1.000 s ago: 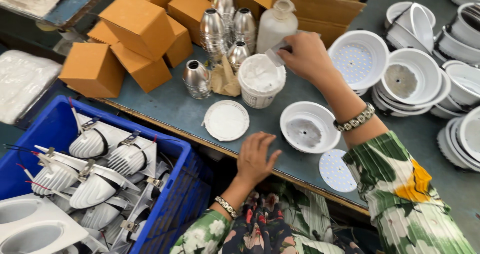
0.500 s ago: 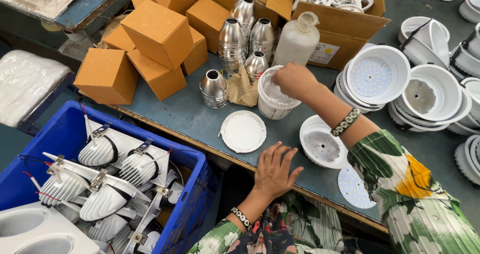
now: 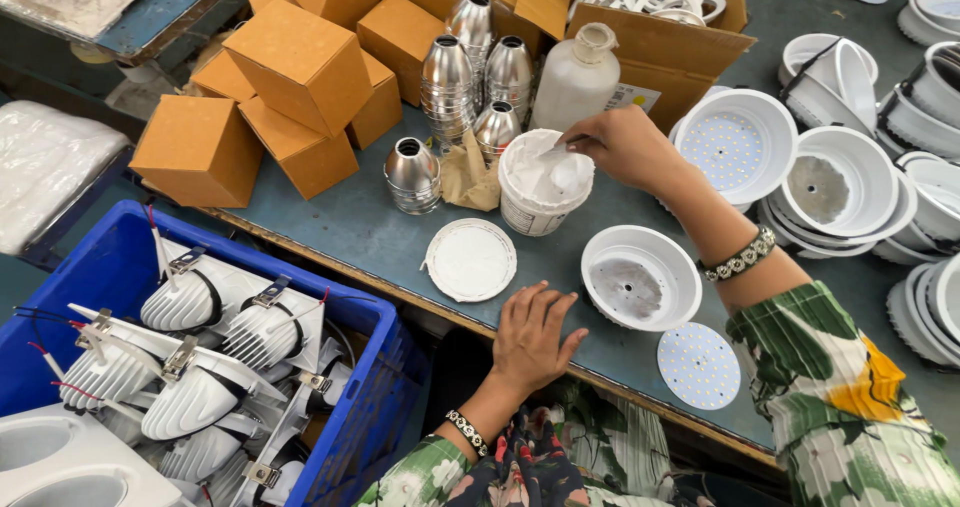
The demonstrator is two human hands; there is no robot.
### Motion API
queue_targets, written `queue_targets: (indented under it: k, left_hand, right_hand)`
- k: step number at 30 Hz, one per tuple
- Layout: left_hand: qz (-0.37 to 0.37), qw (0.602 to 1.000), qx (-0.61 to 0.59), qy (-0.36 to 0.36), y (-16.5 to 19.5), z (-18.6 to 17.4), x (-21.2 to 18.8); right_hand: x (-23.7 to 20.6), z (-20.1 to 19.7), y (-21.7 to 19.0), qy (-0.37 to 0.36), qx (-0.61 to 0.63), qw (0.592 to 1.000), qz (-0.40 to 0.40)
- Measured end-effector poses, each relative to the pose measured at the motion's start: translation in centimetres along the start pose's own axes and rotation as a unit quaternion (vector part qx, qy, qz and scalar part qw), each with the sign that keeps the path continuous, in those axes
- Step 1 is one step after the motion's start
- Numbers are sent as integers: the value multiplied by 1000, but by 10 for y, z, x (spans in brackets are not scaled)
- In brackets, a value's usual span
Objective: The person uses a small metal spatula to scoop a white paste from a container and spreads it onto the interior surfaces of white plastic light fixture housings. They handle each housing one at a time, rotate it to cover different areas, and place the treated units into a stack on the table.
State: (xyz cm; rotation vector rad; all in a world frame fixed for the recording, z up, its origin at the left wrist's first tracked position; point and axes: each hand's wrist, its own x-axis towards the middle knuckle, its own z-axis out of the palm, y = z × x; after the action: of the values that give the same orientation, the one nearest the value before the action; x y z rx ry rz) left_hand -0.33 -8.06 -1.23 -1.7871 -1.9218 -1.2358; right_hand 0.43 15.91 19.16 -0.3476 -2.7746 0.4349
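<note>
View from above of a blue-grey table (image 3: 350,232). The right hand (image 3: 625,145) was held over a white tub of white paste (image 3: 542,180), its fingertips pinched on a thin, pale stick-like tool (image 3: 562,152) whose lower end dipped into the paste; the exact kind of tool could not be told. The left hand (image 3: 533,335) lay flat at the near edge of the table, fingers loosely spread, holding nothing. The tub's round white lid (image 3: 470,259) lay on the table just in front of the tub, between it and the left hand. Just right of the left hand stood an empty white lamp housing (image 3: 640,276), open side up, and near its right side lay a white disc board dotted with small diodes (image 3: 699,365). Beyond the tub stood a group of shiny metal reflector cups (image 3: 470,77), a crumpled tan rag (image 3: 470,172) and a white plastic bottle (image 3: 577,77). Small orange cartons (image 3: 300,62) were heaped at the far left. More white housings (image 3: 840,182) were stacked at the right, one fitted with a diode board (image 3: 735,145). A blue crate (image 3: 365,407) at the lower left held white finned lamp bodies (image 3: 190,397).
</note>
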Motion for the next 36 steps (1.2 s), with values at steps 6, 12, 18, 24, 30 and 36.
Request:
queue_targets:
  k: [6, 12, 18, 24, 30, 36]
  left_hand:
    - [-3, 1000, 12, -1, 0, 1, 1]
    - [-4, 1000, 21, -8, -1, 1, 0]
    - [-5, 1000, 26, -10, -1, 0, 0]
    - [-4, 1000, 25, -10, -1, -1, 1]
    - [3, 1000, 26, -9, -2, -1, 1]
    - [1, 1000, 28, -9, -2, -1, 1]
  right_hand:
    - [-27, 15, 15, 20, 89, 996, -13]
    - [-34, 34, 11, 17, 149, 989, -12]
    - [-48, 45, 14, 18, 327, 942, 76]
    - [-57, 43, 31, 154, 556, 802, 155]
    - [-73, 46, 36, 163, 601, 733, 274]
    - [-83, 52, 30, 135, 599, 738, 280]
